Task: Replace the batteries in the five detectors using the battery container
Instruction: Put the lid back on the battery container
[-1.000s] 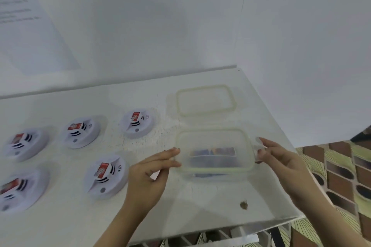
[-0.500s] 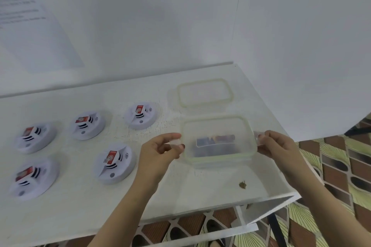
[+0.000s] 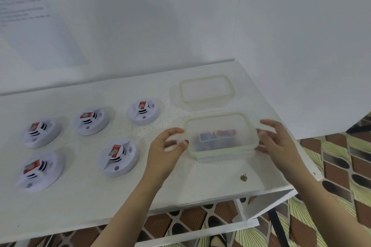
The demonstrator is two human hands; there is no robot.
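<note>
We've got our left hand point(image 3: 166, 146) at the battery container's point(image 3: 220, 155) 9 o'clock and our right hand point(image 3: 276, 140) at its 3 o'clock. Both hands are loose, gripping nothing, and too blurry to tell if they touch. The container sits open on the worktop point(image 3: 200, 186) with batteries point(image 3: 217, 135) inside and the lid point(image 3: 206, 90) at 12 o'clock. Five detectors point(image 3: 118, 156) sit off toward 9.

White table point(image 3: 100, 196), small brown speck point(image 3: 243, 177), perhaps dirt, patterned floor point(image 3: 341, 166)

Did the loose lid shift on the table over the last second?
No. The lid sits where it was, close to the table at its far right corner, behind the container.
</note>
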